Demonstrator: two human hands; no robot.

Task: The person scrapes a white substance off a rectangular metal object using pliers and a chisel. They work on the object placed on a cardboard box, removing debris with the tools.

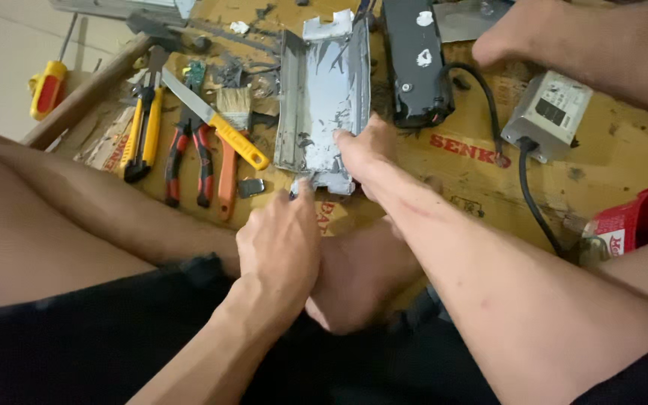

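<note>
The grey metal tray (322, 97) lies lengthwise on the cardboard (609, 157) in front of the seated person, its inside streaked with dark residue. The right hand (365, 146) presses down on the tray's near right corner, fingers flat on the rim, pinning rather than gripping it. The left hand (279, 244) is closed at the near end of the tray; something small and dark pokes out at its fingertips, touching the tray's lip (too little shows to tell what it is).

By the look of it, this is the prying or scraping stage — one hand steadies, the other works the edge. The next move would call for firm downward pressure on the right and a controlled push on the left, so the tip doesn't skid toward the pinning fingers.

Left of the tray lie a brush (234, 105), pliers (189, 150) and a yellow-handled knife (219, 124); a black casing (414, 60) sits just right.
</note>
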